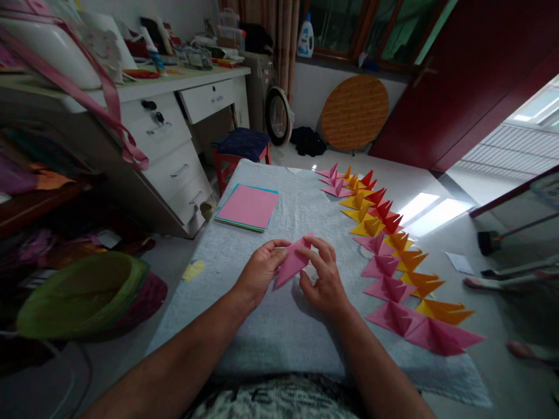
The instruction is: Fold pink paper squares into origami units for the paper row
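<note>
Between my hands, just over the cloth-covered table, is a pink sheet of origami paper folded into a narrow diamond. My left hand pinches its left edge between thumb and fingers. At the upper right, the fingers of my right hand press on the diamond's top corner, the thumb apart below. A stack of square origami paper, pink on top, lies beyond my left hand. Rows of folded paper cranes in pink, yellow and red stand along the table's right side.
At the left are a green-lined bin and a white desk with drawers. A stool stands past the table's far end, near an open washing machine. A round wooden board leans on the back wall.
</note>
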Motion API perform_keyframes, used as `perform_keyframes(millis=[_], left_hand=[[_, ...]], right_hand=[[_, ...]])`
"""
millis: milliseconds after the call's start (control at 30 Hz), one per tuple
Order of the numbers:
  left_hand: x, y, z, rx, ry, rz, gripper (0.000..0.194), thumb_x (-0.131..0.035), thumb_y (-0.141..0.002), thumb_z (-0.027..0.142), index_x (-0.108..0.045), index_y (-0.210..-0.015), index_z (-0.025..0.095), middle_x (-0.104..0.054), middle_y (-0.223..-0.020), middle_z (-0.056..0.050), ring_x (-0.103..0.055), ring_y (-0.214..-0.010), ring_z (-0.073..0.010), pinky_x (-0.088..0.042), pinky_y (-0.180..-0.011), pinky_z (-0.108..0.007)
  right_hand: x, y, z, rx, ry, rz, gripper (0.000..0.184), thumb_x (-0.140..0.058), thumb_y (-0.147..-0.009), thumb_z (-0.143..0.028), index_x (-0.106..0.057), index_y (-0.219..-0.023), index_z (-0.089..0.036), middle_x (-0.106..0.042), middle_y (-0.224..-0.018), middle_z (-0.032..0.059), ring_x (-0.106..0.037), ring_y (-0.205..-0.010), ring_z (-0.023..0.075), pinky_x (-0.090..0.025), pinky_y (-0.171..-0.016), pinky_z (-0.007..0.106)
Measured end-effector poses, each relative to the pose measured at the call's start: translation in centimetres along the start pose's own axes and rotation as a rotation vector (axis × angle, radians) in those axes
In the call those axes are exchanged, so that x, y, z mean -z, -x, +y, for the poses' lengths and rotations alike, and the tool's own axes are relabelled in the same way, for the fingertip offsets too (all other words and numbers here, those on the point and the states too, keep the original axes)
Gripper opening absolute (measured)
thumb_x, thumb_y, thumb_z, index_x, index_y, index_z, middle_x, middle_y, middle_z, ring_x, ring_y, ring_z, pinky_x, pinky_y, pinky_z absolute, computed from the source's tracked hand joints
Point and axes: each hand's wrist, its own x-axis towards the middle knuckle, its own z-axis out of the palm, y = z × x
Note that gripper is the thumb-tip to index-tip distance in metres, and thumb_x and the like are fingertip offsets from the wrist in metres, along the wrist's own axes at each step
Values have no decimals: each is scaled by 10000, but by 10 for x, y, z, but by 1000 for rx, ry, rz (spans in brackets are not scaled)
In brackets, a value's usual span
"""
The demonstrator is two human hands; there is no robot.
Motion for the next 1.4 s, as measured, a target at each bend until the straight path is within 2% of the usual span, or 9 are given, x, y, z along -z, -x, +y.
perform_keyframes(millis=[200,367,467,600,800,933,1167,1267,1400], left_hand=[[5,1,2,-114,-141,35,413,-704,-737,316,-543,-1090,175,-615,-600,67,-490,-451,-72,-334,-451,-158],[4,-1,1,-176,-391,63,348,-622,-794,346,-516,-1083,184,-632,-567,53,-522,-412,-107,-376,-429,-183],[5,-3,-2,-202,-537,37,251,-570,-842,308,-548,-1062,189,-623,-582,49,-547,-433,-116,-392,-451,-195],[8,-4,-2,-344,-889,27,175,-515,-884,199,-627,-1018,190,-674,-725,-3,-654,-645,-158,-487,-630,-257],[13,-4,2,-489,-1339,7,311,-451,-873,81,-692,-1054,162,-650,-1064,-94,-651,-992,-223,-508,-921,-367],[19,-3,4,-498,-1380,-88,406,-470,-789,26,-696,-1095,169,-621,-1092,-82,-613,-1068,-211,-487,-994,-348],[24,0,5,-532,-1324,-199,308,-610,-837,174,-686,-1135,177,-639,-1147,-87,-601,-1103,-239,-480,-998,-366],[21,-1,7,-506,-1300,-174,207,-547,-914,180,-709,-1042,179,-657,-1044,-66,-625,-1014,-211,-491,-925,-333],[16,-6,7,-466,-1356,-66,215,-511,-951,169,-723,-914,168,-648,-931,-55,-631,-910,-194,-486,-839,-308]], right_hand=[[1,0,2,-124,-48,29,408,-530,-829,-168,-602,-1224,-245,-520,-1342,123,-459,-1293,299,-391,-1090,529],[-4,1,11,-136,-22,43,413,-535,-861,-129,-610,-1248,-253,-519,-1329,116,-459,-1267,273,-416,-1069,499],[-5,2,16,-116,19,-6,368,-544,-856,-94,-680,-1151,-268,-524,-1324,96,-452,-1255,272,-417,-1064,500],[-7,3,21,-102,66,-80,311,-585,-846,-75,-727,-1049,-263,-573,-1261,90,-473,-1212,275,-423,-1055,498],[-11,5,26,-138,92,-165,283,-616,-842,-83,-733,-1056,-227,-616,-1211,113,-509,-1151,282,-444,-1016,497],[-11,4,27,-158,81,-206,283,-616,-842,-91,-734,-1076,-197,-632,-1174,122,-518,-1134,286,-433,-1011,490],[-8,2,25,-184,43,-219,260,-602,-888,-165,-734,-1108,-211,-661,-1134,106,-537,-1104,273,-418,-1003,467],[-9,1,25,-194,37,-213,232,-590,-910,-192,-747,-1080,-205,-671,-1107,102,-549,-1073,263,-416,-986,447],[-13,-1,28,-218,49,-189,212,-565,-934,-204,-766,-1001,-211,-686,-1050,85,-569,-1014,242,-412,-956,411]])
